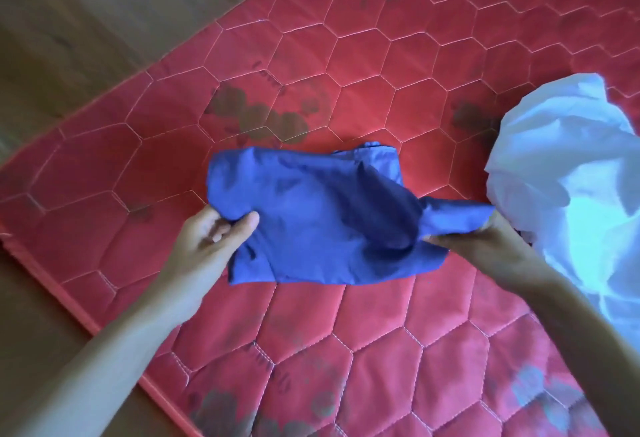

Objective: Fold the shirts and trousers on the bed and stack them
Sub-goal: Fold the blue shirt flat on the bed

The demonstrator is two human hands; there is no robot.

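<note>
Two hands held a blue garment (311,215) above mid-mattress (381,73). Left hand (211,235) pinched its left edge, thumb on top; right hand (467,239) pinched a right-side flap. Crumpled white garment (568,180) lay just beside the right hand. Bare red quilting stretched beyond; mattress edge ran near the left forearm, wooden floor (69,21) past it.

A folded garment (311,215) lies near the middle of the mattress (398,55), held at its left edge by the person's left hand (207,232) and at its right corner by the right hand (474,239). A crumpled heap of cloth (568,177) sits just beside it at the mattress's right edge. Floor (86,14) borders the mattress's left side.
</note>
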